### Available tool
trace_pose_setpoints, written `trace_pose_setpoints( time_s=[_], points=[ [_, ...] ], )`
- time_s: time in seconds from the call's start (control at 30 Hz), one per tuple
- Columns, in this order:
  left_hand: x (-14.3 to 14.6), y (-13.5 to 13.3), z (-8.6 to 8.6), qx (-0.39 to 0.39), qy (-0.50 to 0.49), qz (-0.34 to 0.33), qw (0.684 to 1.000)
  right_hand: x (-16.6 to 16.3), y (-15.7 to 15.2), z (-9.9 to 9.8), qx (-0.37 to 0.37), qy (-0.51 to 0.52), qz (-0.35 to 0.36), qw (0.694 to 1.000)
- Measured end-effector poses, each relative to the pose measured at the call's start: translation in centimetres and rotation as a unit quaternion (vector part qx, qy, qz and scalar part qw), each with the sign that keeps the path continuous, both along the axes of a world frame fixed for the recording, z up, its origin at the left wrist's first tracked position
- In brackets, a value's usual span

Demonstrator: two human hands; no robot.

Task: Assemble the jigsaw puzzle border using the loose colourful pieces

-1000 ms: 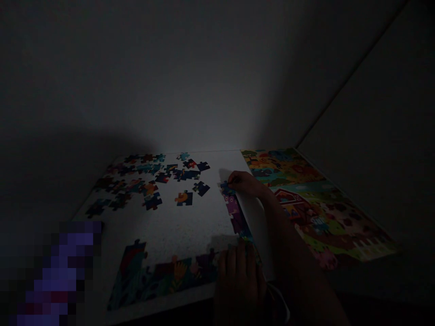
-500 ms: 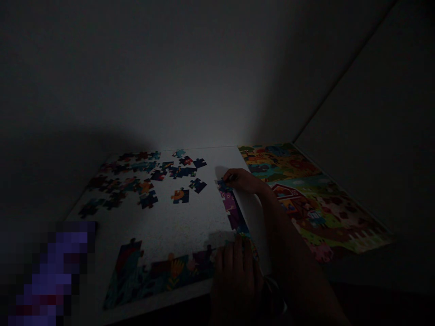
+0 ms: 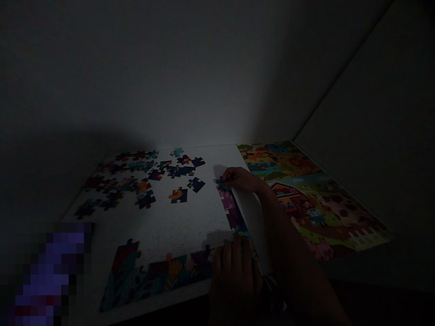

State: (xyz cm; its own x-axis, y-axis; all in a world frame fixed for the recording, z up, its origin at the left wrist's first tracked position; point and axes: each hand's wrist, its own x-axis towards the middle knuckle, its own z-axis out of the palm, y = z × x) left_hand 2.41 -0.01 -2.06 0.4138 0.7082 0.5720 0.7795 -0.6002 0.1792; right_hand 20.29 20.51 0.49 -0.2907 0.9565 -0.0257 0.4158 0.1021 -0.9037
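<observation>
**Inspector A:** Room is dark. A plain wall [image 3: 190,68] stands behind a white table [image 3: 190,217], lit only around its middle.

**Inspector B:** Contents?

**A:** Loose puzzle pieces [image 3: 142,174] scattered at the far left. An assembled strip [image 3: 159,271] runs along the near edge and an assembled column [image 3: 233,210] climbs the right side. A colourful farm picture [image 3: 306,194] lies flat to the right.

**B:** Hands?

**A:** Right hand [image 3: 243,179] pinches a blue piece [image 3: 222,184] at the column's top end, touching it. Left hand [image 3: 234,276] rests fingers flat, unclenched, on the strip's right corner.
</observation>
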Motion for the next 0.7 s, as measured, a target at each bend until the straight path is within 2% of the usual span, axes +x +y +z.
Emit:
trace_pose_setpoints(
  time_s=[0.23, 0.47, 0.7],
  points=[
    [0.1, 0.1, -0.1, -0.001, 0.001, 0.006, 1.000, 0.0, 0.3, -0.5, 0.005, 0.098, -0.044, 0.994],
    [0.0, 0.1, -0.4, -0.004, -0.001, -0.004, 1.000, 0.0, 0.3, -0.3, 0.013, 0.084, -0.022, 0.996],
    [0.7, -0.2, -1.8, 0.013, -0.056, 0.025, 0.998, -0.1, 0.0, 0.2, 0.013, 0.089, -0.032, 0.995]
  ],
)
